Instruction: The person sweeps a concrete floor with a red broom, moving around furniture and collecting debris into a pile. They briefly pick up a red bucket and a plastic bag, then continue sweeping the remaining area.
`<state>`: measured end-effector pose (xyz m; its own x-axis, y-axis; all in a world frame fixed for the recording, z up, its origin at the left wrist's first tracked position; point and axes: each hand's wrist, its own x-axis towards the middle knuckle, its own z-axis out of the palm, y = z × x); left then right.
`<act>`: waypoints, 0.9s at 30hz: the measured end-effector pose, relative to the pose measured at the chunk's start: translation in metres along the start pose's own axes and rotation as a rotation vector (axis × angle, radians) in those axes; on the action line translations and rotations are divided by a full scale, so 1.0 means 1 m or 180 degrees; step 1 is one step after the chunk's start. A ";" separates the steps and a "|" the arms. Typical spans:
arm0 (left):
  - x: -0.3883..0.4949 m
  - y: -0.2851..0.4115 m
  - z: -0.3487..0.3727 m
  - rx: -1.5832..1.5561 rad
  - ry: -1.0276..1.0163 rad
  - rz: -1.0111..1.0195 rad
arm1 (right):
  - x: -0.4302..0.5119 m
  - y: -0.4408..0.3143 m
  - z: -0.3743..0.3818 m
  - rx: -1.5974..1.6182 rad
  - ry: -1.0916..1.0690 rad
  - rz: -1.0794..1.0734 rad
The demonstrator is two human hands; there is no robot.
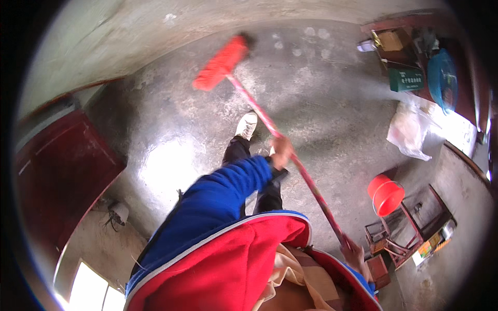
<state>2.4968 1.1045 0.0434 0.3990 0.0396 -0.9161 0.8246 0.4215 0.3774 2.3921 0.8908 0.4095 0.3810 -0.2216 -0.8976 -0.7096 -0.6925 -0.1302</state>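
Note:
A broom with a red head [221, 64] and a long red-and-pink handle [258, 109] slants across the view. Its blurred head is over the concrete floor, near the base of the far wall. My left hand [282, 152], in a blue sleeve, grips the handle around its middle. Lower down and to the right, my right hand [353, 254] is closed around the handle near its top end, beside my open jacket. My white shoe [247, 125] stands on the floor below the broom head; the other foot is mostly hidden behind my left hand.
A dark red door or panel [66, 167] occupies the left. At right are a red bucket [386, 195], a wooden stool [408, 233] lying on its side or seen tilted, and a plastic bag [410, 130]. Beyond stand a green box with writing [405, 79] and a blue basin [442, 79].

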 end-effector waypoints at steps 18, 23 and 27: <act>0.004 -0.021 0.110 0.2105 -0.0497 0.0227 | -0.021 0.116 0.110 0.2355 0.0723 0.0134; -0.098 -0.143 0.118 0.1974 -0.1229 -0.0339 | -0.146 0.174 0.127 0.3610 0.0939 0.0797; -0.068 -0.098 0.148 0.1793 -0.1363 -0.0285 | -0.092 0.178 0.087 0.2651 0.1337 0.0320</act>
<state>2.4482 0.9261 0.0888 0.3471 -0.3813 -0.8568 0.8974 -0.1304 0.4216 2.1790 0.8483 0.4326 0.3622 -0.5960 -0.7167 -0.8848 0.0220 -0.4655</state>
